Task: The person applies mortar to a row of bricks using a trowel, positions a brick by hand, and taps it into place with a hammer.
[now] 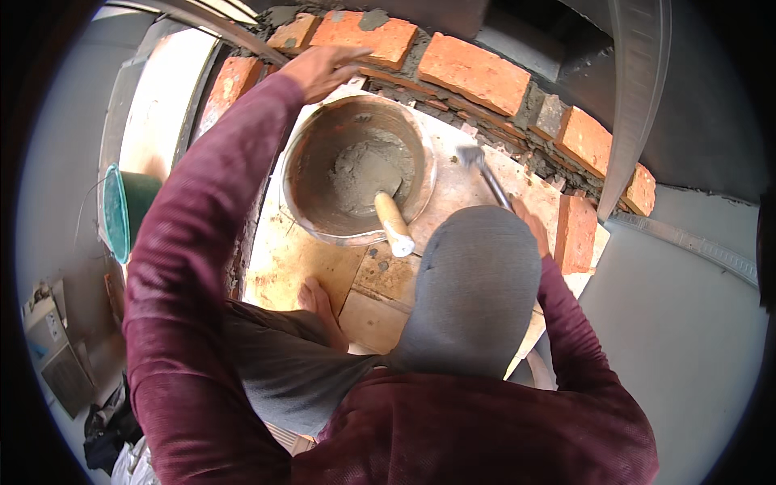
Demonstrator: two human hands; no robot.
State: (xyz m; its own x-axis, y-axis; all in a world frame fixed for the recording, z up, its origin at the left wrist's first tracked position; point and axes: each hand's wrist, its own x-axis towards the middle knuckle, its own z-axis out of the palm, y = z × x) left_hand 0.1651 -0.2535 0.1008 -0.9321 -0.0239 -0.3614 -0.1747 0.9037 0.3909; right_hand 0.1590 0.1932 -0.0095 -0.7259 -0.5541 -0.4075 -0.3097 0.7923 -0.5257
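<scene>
**Hammer (495,183) gripped near brick row (473,74)**

The hammer's handle is enclosed by the right grip (529,225), which is partly hidden behind the knee (485,283); its blurred head is held just short of the brick row. The left grip (326,71) is opened, fingers extended along the row's near side; whether brick is touched cannot be told. Between both, mortar (356,166) is contained in a bucket (311,182), where a trowel (392,222) is rested, handle over the rim.
</scene>
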